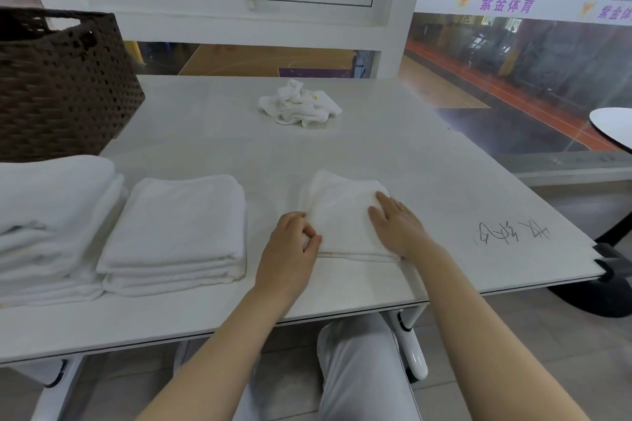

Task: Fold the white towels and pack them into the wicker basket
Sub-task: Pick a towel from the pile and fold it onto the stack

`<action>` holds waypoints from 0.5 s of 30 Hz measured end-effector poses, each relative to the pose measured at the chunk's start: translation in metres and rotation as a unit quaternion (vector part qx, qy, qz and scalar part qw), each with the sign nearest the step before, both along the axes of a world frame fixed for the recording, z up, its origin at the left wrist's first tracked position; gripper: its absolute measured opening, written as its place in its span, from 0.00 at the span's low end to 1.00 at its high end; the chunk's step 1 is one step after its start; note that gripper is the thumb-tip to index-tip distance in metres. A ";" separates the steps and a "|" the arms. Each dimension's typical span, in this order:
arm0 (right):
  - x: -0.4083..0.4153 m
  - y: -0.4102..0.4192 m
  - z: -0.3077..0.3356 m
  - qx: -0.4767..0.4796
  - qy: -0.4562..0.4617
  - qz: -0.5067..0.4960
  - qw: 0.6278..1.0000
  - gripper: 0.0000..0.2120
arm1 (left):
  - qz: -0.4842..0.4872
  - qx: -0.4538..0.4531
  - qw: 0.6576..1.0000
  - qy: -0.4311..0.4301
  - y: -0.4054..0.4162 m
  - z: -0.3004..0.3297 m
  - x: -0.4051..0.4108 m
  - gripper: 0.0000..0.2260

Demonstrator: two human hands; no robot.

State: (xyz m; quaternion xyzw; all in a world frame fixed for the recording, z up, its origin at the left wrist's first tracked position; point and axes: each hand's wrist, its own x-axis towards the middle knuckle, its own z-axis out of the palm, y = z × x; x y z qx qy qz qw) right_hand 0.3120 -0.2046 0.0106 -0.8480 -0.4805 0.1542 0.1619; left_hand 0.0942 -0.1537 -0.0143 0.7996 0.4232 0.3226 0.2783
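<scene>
Head view: your left hand [290, 243] pinches the folded towel's [342, 215] near-left corner; your right hand [398, 222] presses flat on it, grip open. Soft and light, best lifted by its folded edges. Beyond, a crumpled towel [299, 102] on the table [427, 161], wicker basket [65, 79] far-left. Banner reads 紫金体育 [507, 5].

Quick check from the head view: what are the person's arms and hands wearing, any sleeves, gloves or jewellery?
Nothing is worn on either. The left hand and right hand are bare, with no gloves, rings or watch visible. Both forearms are bare up to the frame's bottom edge, with no sleeve in view. Below the table, light grey trousers show.
</scene>
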 end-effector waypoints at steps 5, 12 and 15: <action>-0.016 -0.039 -0.004 0.067 0.009 -0.021 0.997 0.26 | 0.085 0.009 0.995 0.042 -0.001 0.003 0.002 0.18; -0.032 -0.056 -0.006 0.092 0.018 0.006 0.996 0.24 | 0.036 -0.039 0.997 0.053 -0.010 0.010 0.007 0.22; -0.041 -0.060 -0.006 0.100 0.014 -0.008 0.995 0.24 | 0.013 -0.062 0.997 0.054 -0.016 0.018 0.008 0.27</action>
